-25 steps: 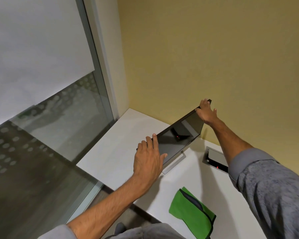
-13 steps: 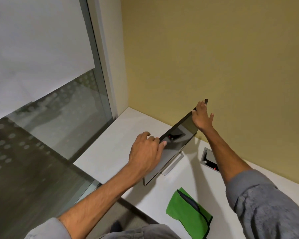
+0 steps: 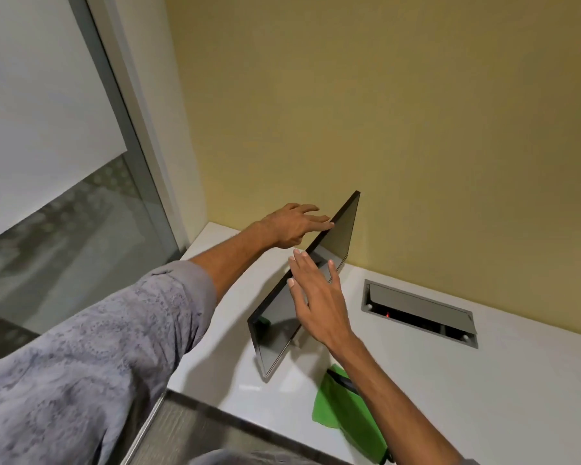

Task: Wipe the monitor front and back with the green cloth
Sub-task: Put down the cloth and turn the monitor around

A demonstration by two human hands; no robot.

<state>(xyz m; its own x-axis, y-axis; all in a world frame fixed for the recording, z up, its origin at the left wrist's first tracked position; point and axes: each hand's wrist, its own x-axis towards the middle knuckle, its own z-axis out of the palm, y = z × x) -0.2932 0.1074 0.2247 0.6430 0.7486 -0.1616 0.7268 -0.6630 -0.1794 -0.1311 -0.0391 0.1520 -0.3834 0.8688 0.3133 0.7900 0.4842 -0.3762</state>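
Swung round now, the monitor (image 3: pixel 341 233) has turned since a moment ago, when its dark screen faced me more squarely; it stands nearly edge-on, running from lower centre up toward the middle of the frame. Both my hands have shifted with it. My left hand (image 3: pixel 296 226) has left the near corner and reaches in from the left, fingers stretched out fairly straight, tips against the monitor's upper edge; the thumb is hidden from me. My right hand (image 3: pixel 319 297) has come off the far top corner and sits in front of the screen at frame centre, fingers straight and spread; whether the palm actually touches the glass I cannot tell.

The green cloth (image 3: pixel 339 407) lies flat on the white counter (image 3: pixel 450 380) at lower right, just beside the monitor's near bottom corner, partly covered by my right forearm and held by neither hand. A grey cable hatch (image 3: pixel 416 310) is set into the counter at right, near the yellow wall (image 3: pixel 416 129).
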